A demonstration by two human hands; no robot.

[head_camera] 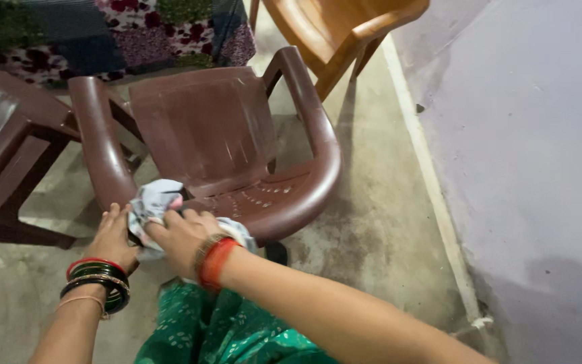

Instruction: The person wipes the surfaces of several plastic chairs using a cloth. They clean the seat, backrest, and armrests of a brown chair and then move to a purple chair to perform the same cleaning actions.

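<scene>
Fingers [170,226] of both hands grip a soft, light cloth [153,202] | bunched against brown plastic chair [210,128] | likely easy to gather anywhere.

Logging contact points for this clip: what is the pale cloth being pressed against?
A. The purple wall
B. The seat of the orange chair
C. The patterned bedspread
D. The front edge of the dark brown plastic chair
D: the right hand presses the pale cloth onto the front edge of the dark brown plastic chair, with the left hand beside it at the chair's front corner; the orange chair stands apart behind.
</scene>
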